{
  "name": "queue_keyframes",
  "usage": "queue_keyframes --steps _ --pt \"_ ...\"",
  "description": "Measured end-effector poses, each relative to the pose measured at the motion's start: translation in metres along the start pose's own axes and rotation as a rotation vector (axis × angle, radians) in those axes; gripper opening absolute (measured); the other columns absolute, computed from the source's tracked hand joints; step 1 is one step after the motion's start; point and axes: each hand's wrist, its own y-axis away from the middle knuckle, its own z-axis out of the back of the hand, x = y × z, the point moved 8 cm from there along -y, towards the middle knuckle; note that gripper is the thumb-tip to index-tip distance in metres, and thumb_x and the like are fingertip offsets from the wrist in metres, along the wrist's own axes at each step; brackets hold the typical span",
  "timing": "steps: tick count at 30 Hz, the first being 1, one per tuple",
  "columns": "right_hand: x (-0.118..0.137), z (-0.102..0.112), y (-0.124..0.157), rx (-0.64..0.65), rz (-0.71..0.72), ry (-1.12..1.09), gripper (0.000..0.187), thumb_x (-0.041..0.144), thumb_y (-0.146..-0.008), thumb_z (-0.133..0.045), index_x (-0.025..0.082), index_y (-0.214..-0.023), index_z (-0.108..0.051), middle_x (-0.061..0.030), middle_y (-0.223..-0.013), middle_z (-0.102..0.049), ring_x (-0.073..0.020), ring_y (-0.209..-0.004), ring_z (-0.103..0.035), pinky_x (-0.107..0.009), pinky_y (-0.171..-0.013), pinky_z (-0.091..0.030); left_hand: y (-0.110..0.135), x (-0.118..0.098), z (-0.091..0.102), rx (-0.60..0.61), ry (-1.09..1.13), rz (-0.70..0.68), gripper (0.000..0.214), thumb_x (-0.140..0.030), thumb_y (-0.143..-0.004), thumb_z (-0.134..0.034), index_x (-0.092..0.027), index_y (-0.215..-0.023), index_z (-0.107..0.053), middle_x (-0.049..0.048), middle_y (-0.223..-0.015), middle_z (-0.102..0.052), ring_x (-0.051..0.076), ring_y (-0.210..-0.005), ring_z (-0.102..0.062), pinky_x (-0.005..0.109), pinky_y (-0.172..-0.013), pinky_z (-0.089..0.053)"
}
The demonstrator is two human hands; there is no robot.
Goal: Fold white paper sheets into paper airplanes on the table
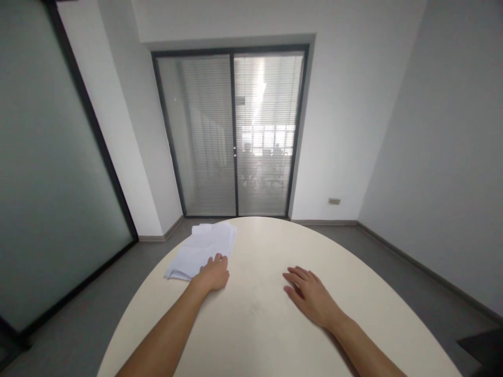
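A folded white cloth [202, 248] lies on the far left part of a cream oval table [259, 324]. My left hand [214, 273] rests at the cloth's near right corner, fingers curled and touching its edge. Whether it grips the cloth does not show. My right hand [308, 294] lies flat on the bare tabletop to the right, fingers stretched out and together, holding nothing.
Beyond the table is a grey floor [346, 235] and a dark-framed sliding glass door with blinds [233, 136]. A frosted glass partition [43, 173] stands on the left and a white wall [448, 157] on the right. A dark object [485, 348] shows at the lower right corner.
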Motion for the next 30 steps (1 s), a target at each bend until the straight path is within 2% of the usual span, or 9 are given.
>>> queue_keyframes --steps 4,9,12,15,18,21,24,27,30 --pt "-0.033 -0.002 0.001 -0.028 -0.234 0.117 0.063 0.059 -0.095 -0.037 0.022 -0.145 -0.05 -0.0107 -0.156 -0.039 -0.036 -0.146 -0.027 -0.058 -0.117 -0.021 0.0 0.006 -0.002 0.053 -0.034 0.031 0.04 -0.017 -0.081 -0.049 -0.012 -0.12 -0.056 0.0212 -0.135 -0.049 0.035 -0.116 -0.057 0.051 -0.097 -0.045" --pt "-0.044 -0.01 -0.001 0.04 -0.295 0.146 0.07 0.063 -0.095 -0.031 0.022 -0.152 -0.037 -0.0096 -0.161 -0.028 -0.0358 -0.149 -0.019 -0.059 -0.118 -0.016 0.005 0.003 0.007 0.036 -0.054 0.068 0.045 -0.025 -0.081 -0.052 -0.011 -0.123 -0.056 0.0227 -0.134 -0.05 0.04 -0.116 -0.057 0.053 -0.093 -0.047" --pt "-0.044 -0.006 -0.005 0.093 -0.315 0.148 0.069 0.06 -0.095 -0.033 0.021 -0.151 -0.038 -0.0117 -0.161 -0.028 -0.0365 -0.149 -0.019 -0.06 -0.116 -0.017 0.008 -0.011 0.019 -0.088 -0.08 0.062 0.049 -0.033 -0.087 -0.047 -0.01 -0.131 -0.053 0.0228 -0.146 -0.042 0.046 -0.138 -0.035 0.061 -0.106 -0.035" --pt "-0.039 0.005 -0.014 0.092 -0.321 0.156 0.059 0.05 -0.091 -0.042 0.019 -0.14 -0.05 -0.0166 -0.15 -0.044 -0.0372 -0.14 -0.035 -0.059 -0.109 -0.029 0.011 -0.042 0.028 -0.294 -0.058 -0.076 0.049 -0.035 -0.089 -0.046 -0.014 -0.132 -0.054 0.0159 -0.157 -0.033 0.038 -0.147 -0.02 0.05 -0.115 -0.027" --pt "-0.034 0.014 -0.023 0.038 -0.354 0.165 0.047 0.048 -0.089 -0.046 0.017 -0.121 -0.06 -0.0185 -0.129 -0.057 -0.0364 -0.121 -0.05 -0.054 -0.096 -0.04 0.006 -0.07 0.013 -0.321 0.009 -0.142 0.056 -0.04 -0.091 -0.043 -0.016 -0.142 -0.046 0.0126 -0.16 -0.029 0.034 -0.149 -0.02 0.046 -0.118 -0.025" --pt "-0.029 0.023 -0.028 -0.107 -0.366 0.208 0.043 0.047 -0.09 -0.045 0.013 -0.113 -0.061 -0.0194 -0.122 -0.058 -0.0351 -0.116 -0.052 -0.051 -0.096 -0.039 -0.007 -0.092 -0.02 -0.179 0.049 -0.186 0.059 -0.042 -0.094 -0.037 -0.017 -0.147 -0.042 0.0118 -0.16 -0.029 0.035 -0.148 -0.023 0.049 -0.118 -0.024" --pt "-0.022 0.022 -0.031 -0.159 -0.24 0.167 0.037 0.039 -0.092 -0.043 0.013 -0.111 -0.063 -0.017 -0.116 -0.063 -0.0294 -0.11 -0.057 -0.044 -0.099 -0.038 -0.015 -0.099 -0.031 -0.22 0.087 -0.192 0.059 -0.044 -0.097 -0.029 -0.021 -0.151 -0.037 0.0088 -0.162 -0.027 0.033 -0.15 -0.018 0.052 -0.121 -0.015" --pt "-0.022 0.013 -0.036 -0.117 -0.127 0.096 0.042 0.038 -0.093 -0.043 0.014 -0.121 -0.062 -0.0147 -0.129 -0.061 -0.0272 -0.121 -0.054 -0.04 -0.106 -0.036 -0.018 -0.098 -0.034 -0.227 0.113 -0.211 0.058 -0.044 -0.098 -0.028 -0.024 -0.151 -0.037 0.0051 -0.162 -0.027 0.029 -0.151 -0.017 0.049 -0.122 -0.013" --pt "-0.031 0.002 -0.04 -0.067 -0.152 0.052 0.053 0.044 -0.092 -0.044 0.016 -0.136 -0.056 -0.0125 -0.148 -0.048 -0.0286 -0.138 -0.04 -0.045 -0.115 -0.027 -0.019 -0.097 -0.034 -0.225 0.116 -0.241 0.058 -0.044 -0.098 -0.028 -0.024 -0.151 -0.037 0.004 -0.162 -0.027 0.028 -0.151 -0.017 0.049 -0.122 -0.014"
